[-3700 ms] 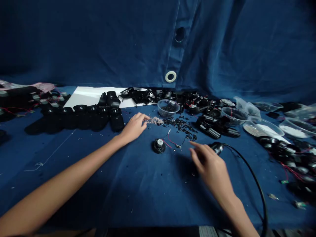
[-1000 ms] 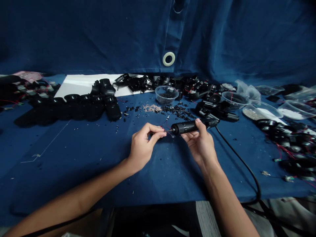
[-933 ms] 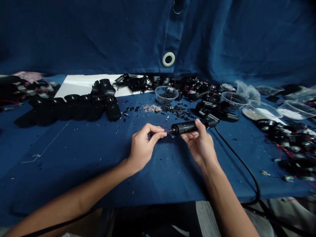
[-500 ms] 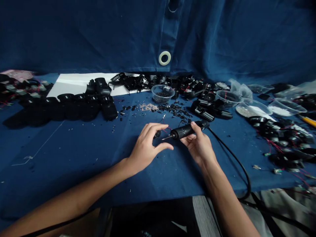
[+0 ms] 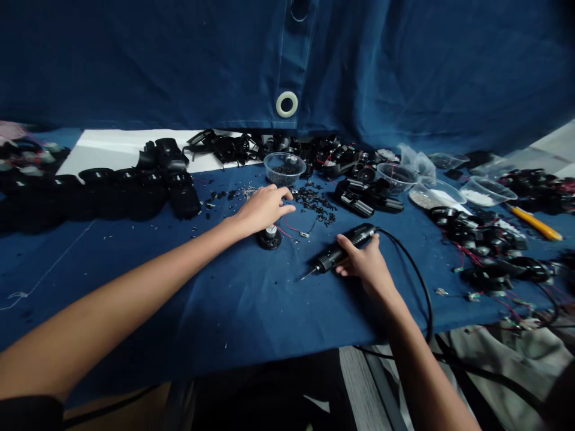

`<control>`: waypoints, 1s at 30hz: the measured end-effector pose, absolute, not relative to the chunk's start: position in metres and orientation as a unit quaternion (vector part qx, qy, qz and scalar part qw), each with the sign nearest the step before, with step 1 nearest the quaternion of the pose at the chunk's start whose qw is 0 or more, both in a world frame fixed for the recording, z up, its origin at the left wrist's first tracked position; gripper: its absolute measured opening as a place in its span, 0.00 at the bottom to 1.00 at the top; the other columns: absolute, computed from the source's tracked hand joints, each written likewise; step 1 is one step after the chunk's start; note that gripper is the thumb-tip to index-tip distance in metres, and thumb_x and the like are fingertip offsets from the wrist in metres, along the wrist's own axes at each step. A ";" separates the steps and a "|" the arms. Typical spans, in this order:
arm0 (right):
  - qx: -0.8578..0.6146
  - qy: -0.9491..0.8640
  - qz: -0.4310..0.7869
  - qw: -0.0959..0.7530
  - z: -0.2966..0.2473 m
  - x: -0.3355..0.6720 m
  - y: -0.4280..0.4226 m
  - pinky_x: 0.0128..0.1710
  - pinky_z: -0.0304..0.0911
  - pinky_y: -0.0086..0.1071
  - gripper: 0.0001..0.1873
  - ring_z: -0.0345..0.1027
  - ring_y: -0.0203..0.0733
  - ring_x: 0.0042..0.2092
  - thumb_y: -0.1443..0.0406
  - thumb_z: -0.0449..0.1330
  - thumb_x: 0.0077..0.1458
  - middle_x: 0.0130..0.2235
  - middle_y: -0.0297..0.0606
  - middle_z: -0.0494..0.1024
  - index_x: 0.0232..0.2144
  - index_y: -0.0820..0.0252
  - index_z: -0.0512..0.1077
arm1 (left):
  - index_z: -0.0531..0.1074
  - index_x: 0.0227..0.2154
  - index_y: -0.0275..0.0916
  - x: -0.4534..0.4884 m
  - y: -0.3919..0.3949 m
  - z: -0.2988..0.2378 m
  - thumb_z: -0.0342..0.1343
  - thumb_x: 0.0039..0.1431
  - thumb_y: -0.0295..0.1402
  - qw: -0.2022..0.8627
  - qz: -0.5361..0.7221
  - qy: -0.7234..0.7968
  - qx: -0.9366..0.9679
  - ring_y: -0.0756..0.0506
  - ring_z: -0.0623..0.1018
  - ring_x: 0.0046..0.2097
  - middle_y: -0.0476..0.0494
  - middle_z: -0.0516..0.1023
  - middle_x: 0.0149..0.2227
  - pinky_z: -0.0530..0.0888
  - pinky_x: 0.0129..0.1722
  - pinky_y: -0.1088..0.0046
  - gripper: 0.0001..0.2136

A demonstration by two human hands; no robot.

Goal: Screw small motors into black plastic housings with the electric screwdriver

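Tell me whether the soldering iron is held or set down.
Held: the soldering iron sits in the right hand, fingers wrapped round its black barrel.

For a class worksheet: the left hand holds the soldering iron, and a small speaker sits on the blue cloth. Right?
No: the head view shows the right hand holding the soldering iron; a small speaker sits on the blue cloth.

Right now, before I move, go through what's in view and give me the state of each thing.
Left hand: open, beside the small speaker.
Right hand: closed around the soldering iron.
Soldering iron: held, tip angled down and left; whether it's on cannot be seen.
Small speaker: resting on the blue cloth, silver cap up, red wire leading away.
Clear plastic bowl: holding black granules.
Black cable: slack, curving over the table edge.
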State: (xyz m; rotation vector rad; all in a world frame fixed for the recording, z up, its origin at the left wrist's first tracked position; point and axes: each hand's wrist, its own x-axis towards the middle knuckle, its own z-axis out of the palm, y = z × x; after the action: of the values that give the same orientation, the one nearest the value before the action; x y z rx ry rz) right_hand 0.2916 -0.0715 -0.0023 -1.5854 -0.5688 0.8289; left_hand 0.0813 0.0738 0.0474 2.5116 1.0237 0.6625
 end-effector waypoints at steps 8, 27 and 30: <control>-0.825 -0.348 0.313 0.317 0.018 0.296 -0.074 0.16 0.64 0.39 0.66 0.67 0.50 0.16 0.47 0.62 0.45 0.18 0.34 0.73 0.63 0.73 0.21 | 0.74 0.32 0.38 0.058 0.039 0.056 0.54 0.59 0.30 0.176 0.342 0.320 0.866 0.49 0.73 0.37 0.48 0.76 0.35 0.67 0.39 0.72 0.04; -0.593 -0.727 0.168 0.303 0.052 0.215 -0.072 0.37 0.64 0.35 0.25 0.67 0.40 0.36 0.59 0.57 0.57 0.35 0.37 0.72 0.56 0.56 0.60 | 0.74 0.36 0.41 0.037 -0.031 0.054 0.54 0.60 0.28 0.240 0.431 0.355 0.794 0.51 0.75 0.39 0.50 0.76 0.37 0.72 0.38 0.75 0.05; -0.583 -0.743 0.091 0.315 0.048 0.219 -0.069 0.40 0.64 0.37 0.17 0.65 0.40 0.37 0.60 0.54 0.59 0.37 0.40 0.68 0.50 0.55 0.68 | 0.72 0.41 0.41 0.044 -0.024 0.051 0.53 0.61 0.28 0.277 0.409 0.310 0.813 0.51 0.76 0.39 0.50 0.76 0.38 0.73 0.40 0.74 0.07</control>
State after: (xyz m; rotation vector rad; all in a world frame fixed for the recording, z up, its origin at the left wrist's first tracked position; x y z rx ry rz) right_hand 0.2190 -0.0688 0.0477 -1.5352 -1.9580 0.2397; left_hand 0.0444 -0.0239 0.0511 2.1816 0.8311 1.0967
